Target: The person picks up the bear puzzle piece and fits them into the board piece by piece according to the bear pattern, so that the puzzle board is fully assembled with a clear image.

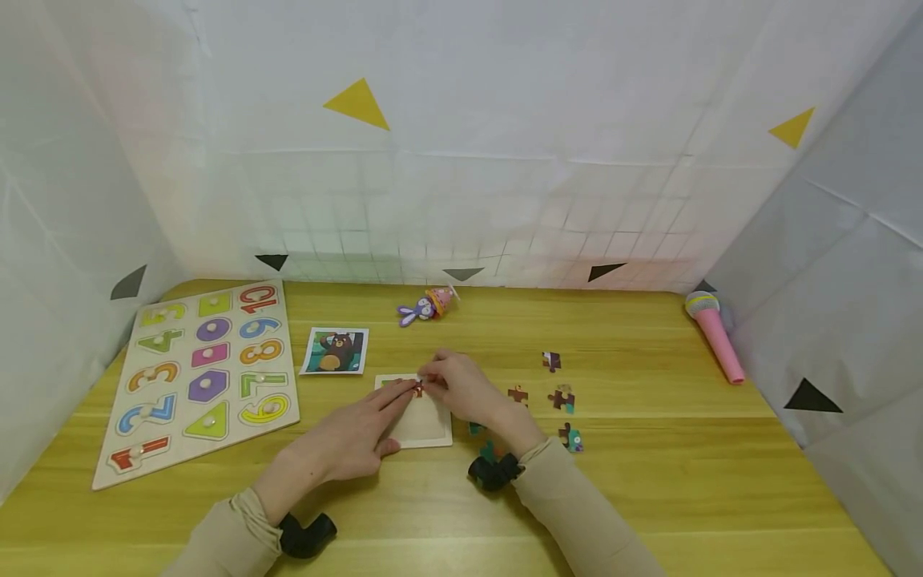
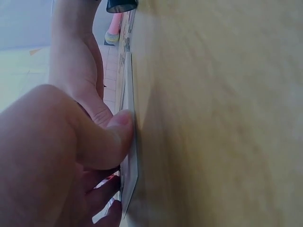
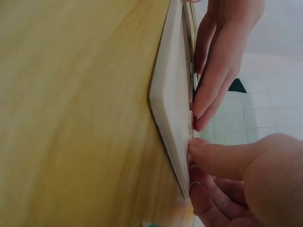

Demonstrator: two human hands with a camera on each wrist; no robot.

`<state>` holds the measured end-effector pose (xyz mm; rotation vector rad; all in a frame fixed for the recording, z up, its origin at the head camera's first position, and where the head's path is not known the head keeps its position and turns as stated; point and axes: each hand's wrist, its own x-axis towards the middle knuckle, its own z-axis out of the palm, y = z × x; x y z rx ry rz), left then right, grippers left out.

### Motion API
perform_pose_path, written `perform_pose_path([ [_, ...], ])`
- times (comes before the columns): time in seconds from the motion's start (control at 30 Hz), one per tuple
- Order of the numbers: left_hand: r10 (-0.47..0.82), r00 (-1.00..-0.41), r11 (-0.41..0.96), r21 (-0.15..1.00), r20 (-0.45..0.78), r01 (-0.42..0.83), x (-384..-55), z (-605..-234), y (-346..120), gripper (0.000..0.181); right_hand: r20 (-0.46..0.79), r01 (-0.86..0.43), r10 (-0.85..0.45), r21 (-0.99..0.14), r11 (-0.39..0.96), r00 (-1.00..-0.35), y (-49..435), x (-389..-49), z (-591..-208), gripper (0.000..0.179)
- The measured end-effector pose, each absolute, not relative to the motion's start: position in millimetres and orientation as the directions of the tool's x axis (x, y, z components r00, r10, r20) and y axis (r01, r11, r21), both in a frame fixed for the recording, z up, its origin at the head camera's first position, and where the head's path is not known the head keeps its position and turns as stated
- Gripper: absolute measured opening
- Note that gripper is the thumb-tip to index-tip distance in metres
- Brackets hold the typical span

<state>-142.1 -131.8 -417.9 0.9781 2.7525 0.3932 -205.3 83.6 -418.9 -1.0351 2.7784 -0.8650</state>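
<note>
A small pale wooden puzzle tray [image 1: 425,429] lies flat on the table, a green bit showing at its far left corner. My left hand [image 1: 344,435] reaches over its left side. The extended fingertips press on a brown-and-red puzzle piece [image 1: 418,390] near the far edge, while the left thumb [image 2: 118,137] rests along the tray's near rim. From the right, my right hand [image 1: 461,389] pinches at that same piece with bent fingers and thumb [image 3: 208,149]. Its fingers partly hide the tray's far right corner.
Several loose puzzle pieces [image 1: 562,398] lie to the right, some under the right wrist. A bear picture card [image 1: 335,351] and a number-and-shape board [image 1: 241,353] are at left. A purple rabbit toy [image 1: 418,309] sits behind; a pink toy microphone [image 1: 717,340] lies far right.
</note>
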Motion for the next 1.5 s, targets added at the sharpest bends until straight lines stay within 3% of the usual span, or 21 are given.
perform_pose_path([
  [0.2, 0.651, -0.755, 0.737, 0.303, -0.077, 0.604, -142, -418, -133, 0.07, 0.131, -0.594, -0.623, -0.499, 0.63, -0.771, 83, -205, -415, 0.021],
  [0.4, 0.649, -0.757, 0.733, 0.323, -0.072, 0.598, -142, -419, -134, 0.07, 0.049, -0.509, -0.609, -0.603, 0.614, -0.792, 91, -200, -395, 0.027],
  [0.63, 0.636, -0.766, 0.748, 0.322, -0.094, 0.581, -144, -421, -134, 0.071, 0.097, -0.502, -0.575, -0.618, 0.605, -0.813, 118, -199, -381, 0.029],
  [1.5, 0.666, -0.742, 0.716, 0.343, -0.075, 0.608, -144, -420, -134, 0.072, 0.146, -0.374, -0.357, -0.564, 0.736, -0.923, 244, -212, -398, 0.024],
])
